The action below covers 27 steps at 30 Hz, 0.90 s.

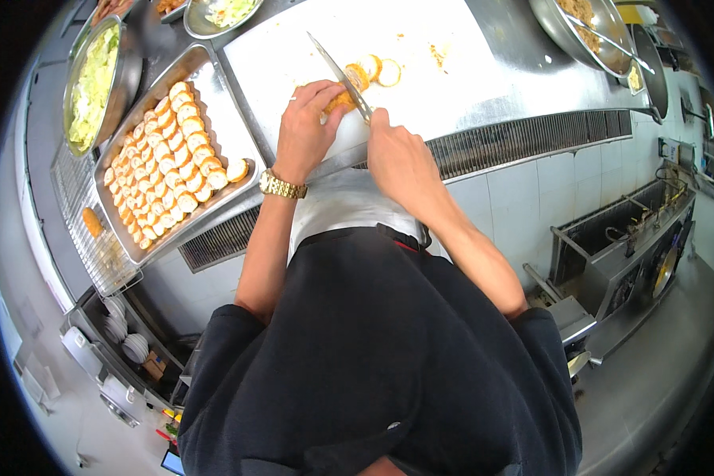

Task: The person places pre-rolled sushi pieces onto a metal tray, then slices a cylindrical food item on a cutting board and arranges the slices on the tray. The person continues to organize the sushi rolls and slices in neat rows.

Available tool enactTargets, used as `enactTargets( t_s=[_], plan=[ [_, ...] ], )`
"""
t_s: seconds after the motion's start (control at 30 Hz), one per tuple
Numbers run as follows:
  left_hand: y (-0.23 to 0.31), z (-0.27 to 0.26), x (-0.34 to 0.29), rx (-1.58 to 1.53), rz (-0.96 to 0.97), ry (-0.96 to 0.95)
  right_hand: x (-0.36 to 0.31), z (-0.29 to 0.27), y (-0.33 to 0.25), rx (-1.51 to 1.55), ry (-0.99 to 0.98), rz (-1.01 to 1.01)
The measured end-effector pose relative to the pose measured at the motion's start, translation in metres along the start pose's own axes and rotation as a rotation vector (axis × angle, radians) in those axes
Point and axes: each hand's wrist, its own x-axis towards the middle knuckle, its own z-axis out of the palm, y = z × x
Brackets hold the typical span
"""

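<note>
My left hand, with a gold watch at its wrist, has its fingers closed round a golden-brown fried roll on the white cutting board. The kitchen knife is gripped by its handle in my right hand. Its blade slants up and left across the roll, beside my left fingers; how deep it cuts I cannot tell. Cut pieces lie just right of the blade, among them a pale round slice with a brown rim. Crumbs dot the board.
Left of the board, a metal tray holds rows of roll slices. Beyond it are a wire rack with a whole roll and a bowl of shredded lettuce. A steel bowl of brown filling stands far right. A slotted grate edges the counter.
</note>
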Motion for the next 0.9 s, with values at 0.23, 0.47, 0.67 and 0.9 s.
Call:
enactTargets(
  t_s=[0.23, 0.47, 0.67, 0.9],
  plan=[
    [-0.001, 0.003, 0.000, -0.059, 0.016, 0.043, -0.013, 0.001, 0.005, -0.016, -0.061, 0.013],
    [-0.002, 0.002, -0.002, -0.046, -0.002, 0.033, -0.025, 0.017, 0.017, -0.066, -0.152, 0.126],
    [0.000, 0.001, -0.001, -0.044, -0.030, 0.045, 0.016, 0.052, 0.021, -0.008, -0.026, 0.089],
    [-0.001, -0.007, -0.009, -0.029, -0.019, 0.077, -0.007, 0.025, 0.012, -0.058, -0.070, 0.130]
  ],
)
